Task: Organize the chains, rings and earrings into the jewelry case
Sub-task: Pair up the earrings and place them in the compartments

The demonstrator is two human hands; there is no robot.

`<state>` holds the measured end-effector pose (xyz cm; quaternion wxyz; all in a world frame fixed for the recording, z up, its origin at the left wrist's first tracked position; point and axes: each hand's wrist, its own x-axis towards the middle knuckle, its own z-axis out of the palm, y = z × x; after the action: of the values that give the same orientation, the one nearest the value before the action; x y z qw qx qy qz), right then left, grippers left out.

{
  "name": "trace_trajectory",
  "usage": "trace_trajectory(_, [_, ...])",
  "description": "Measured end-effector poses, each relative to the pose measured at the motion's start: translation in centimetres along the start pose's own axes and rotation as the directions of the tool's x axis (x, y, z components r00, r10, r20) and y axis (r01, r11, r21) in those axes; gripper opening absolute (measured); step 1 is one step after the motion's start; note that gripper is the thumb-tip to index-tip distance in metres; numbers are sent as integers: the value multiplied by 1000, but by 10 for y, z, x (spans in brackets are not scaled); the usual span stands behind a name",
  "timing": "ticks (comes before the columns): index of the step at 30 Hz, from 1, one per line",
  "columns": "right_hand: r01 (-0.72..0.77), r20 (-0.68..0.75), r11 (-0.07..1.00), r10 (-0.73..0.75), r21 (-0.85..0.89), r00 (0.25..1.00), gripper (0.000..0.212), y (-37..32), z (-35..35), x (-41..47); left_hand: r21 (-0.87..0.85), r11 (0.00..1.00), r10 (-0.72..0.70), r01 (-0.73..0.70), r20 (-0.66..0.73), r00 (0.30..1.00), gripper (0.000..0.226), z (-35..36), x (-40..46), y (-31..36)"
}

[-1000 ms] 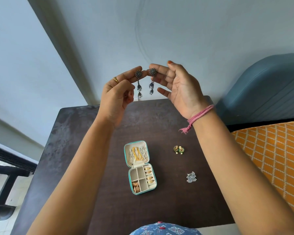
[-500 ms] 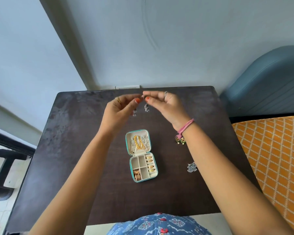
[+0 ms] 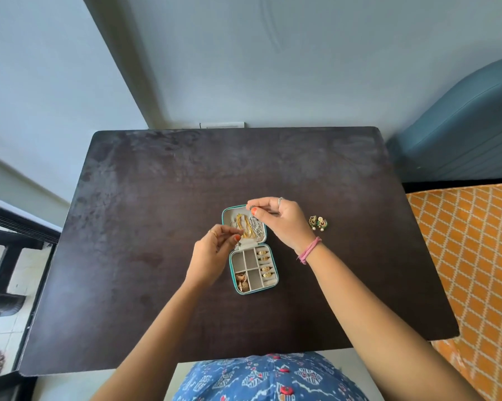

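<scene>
Jewelry case lies open on worktop; left hand and right hand each pinch one earring above it.

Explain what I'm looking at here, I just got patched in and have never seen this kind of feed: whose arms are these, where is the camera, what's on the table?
There is no machine: a person works with bare hands, and the one camera sits on their head, looking down. On the dark table lies a small open jewelry case. Its lid holds chains; the tray has rings in slots and one filled compartment. A pair of green and gold earrings lies on the table to the right. The left hand and the right hand each pinch a small dark earring over the case lid; the pieces are mostly hidden in each grip.
</scene>
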<state>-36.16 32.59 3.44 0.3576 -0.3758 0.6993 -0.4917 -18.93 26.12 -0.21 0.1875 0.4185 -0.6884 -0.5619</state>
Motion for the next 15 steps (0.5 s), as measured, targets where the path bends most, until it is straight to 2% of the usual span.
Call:
trace_trajectory(5, [-55,-10,998,54,-10,998,17,12,6,-9,132,991,-19,17,11,1000,12,7,-7,-25])
trace_trajectory(11, [-96,-18,995,97,9,995,18,18,13,-15,140,983,-122,119,11,993,8,13,-9,-43])
trace_trajectory(15, [-111,-8,994,111,2,994,18,20,19,-18,162,974,-163,156,28,986,15,15,-9,-49])
